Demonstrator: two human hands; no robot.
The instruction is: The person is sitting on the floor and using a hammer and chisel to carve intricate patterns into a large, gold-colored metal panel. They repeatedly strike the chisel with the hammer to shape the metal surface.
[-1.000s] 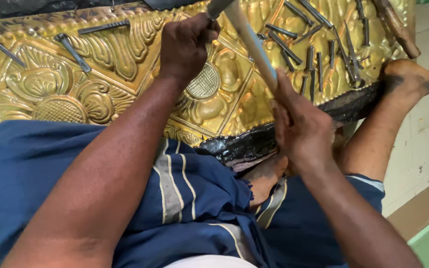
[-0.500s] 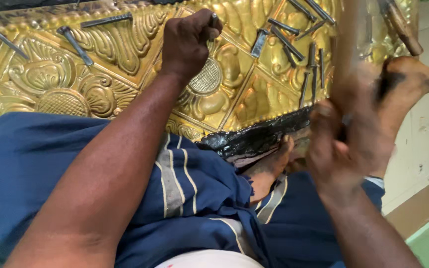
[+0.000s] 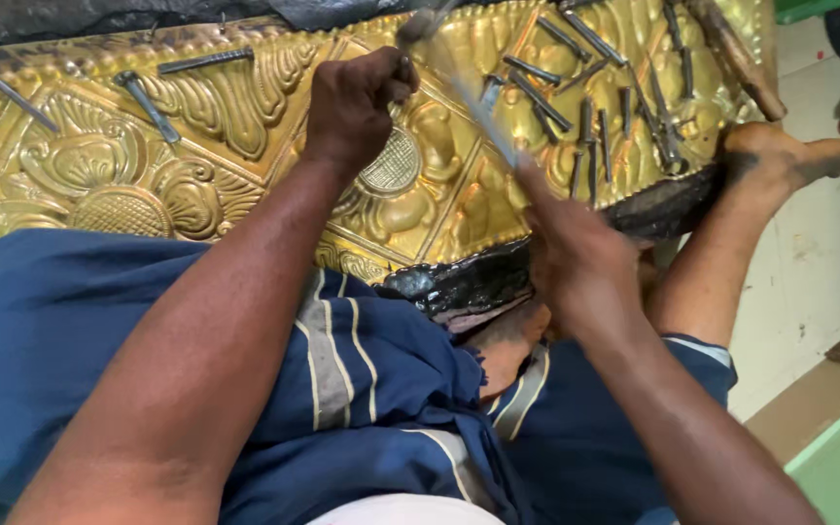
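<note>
The left hand (image 3: 357, 102) is closed in a fist on the embossed brass sheet (image 3: 196, 156), probably gripping a small punch that the fingers hide. The right hand (image 3: 576, 258) is wrapped tight around the handle of a hammer (image 3: 459, 73), whose blurred head is at the fist. Loose steel punches (image 3: 585, 107) lie scattered on the sheet's right part, near a bare foot (image 3: 780, 156).

Embossed brass sheet (image 3: 196, 185) w/ floral relief, bedded on black pitch block (image 3: 459, 287). Loose steel punches (image 3: 585, 117) scattered upper right; two more (image 3: 148, 102) at left; wooden handle (image 3: 736, 58) at far-right edge.
</note>
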